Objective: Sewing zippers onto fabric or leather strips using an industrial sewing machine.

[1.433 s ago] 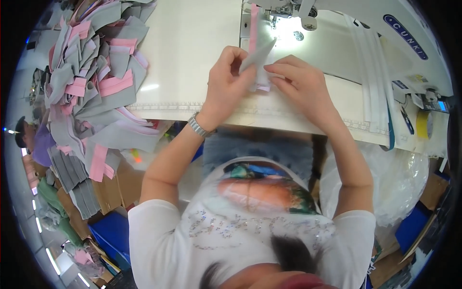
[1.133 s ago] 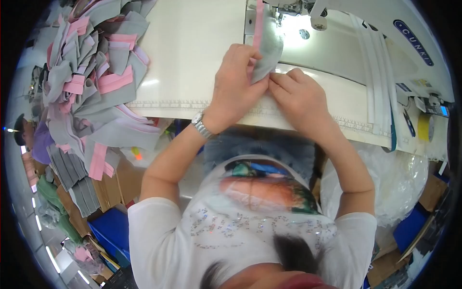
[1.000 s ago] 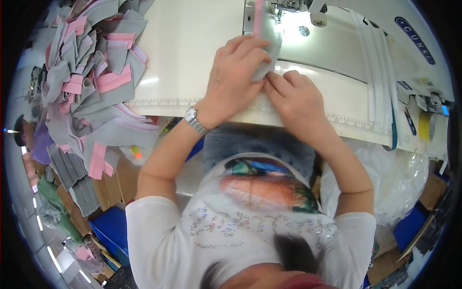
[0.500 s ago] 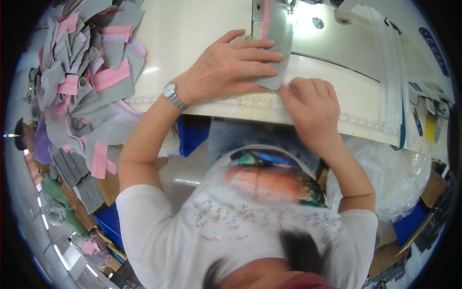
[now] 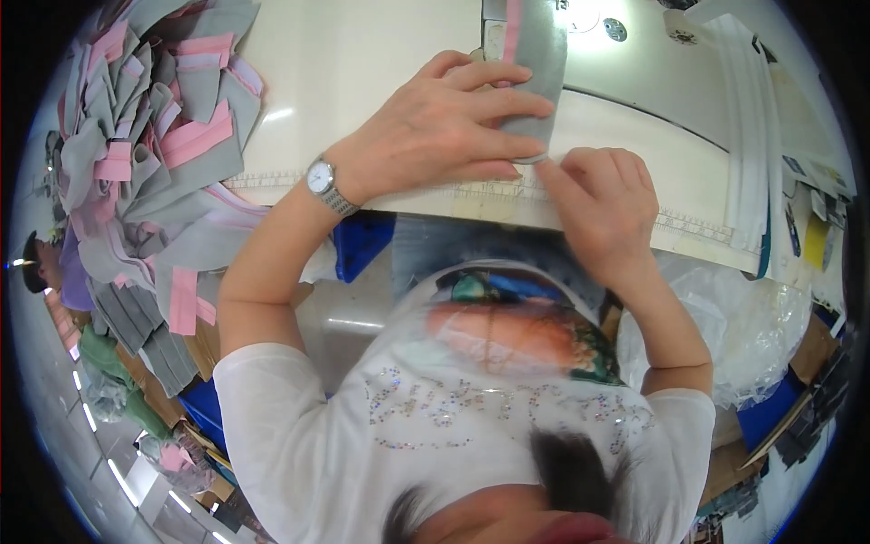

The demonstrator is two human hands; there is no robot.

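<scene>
A grey fabric strip (image 5: 541,91) with a pink band along its left edge lies lengthwise on the white sewing table, its far end running out of view at the top by the sewing machine's bed. My left hand (image 5: 444,127), a metal watch at its wrist, rests on the strip with fingers spread and stretched. At the strip's near right corner, my right hand (image 5: 603,195) has thumb and curled fingers closed on the fabric edge. That edge curls slightly upward. The exact pinch is partly hidden by the fingers.
A heap of grey and pink fabric pieces (image 5: 195,136) covers the table's left side. A ruler scale (image 5: 675,220) runs along the front edge. White strips (image 5: 745,136) hang at the right, above a clear plastic bag (image 5: 725,335). The metal machine bed (image 5: 652,82) is lit.
The view has shifted slightly. Both hands have moved a little rightward in the picture, and the strip's near edge now curls up between them.
</scene>
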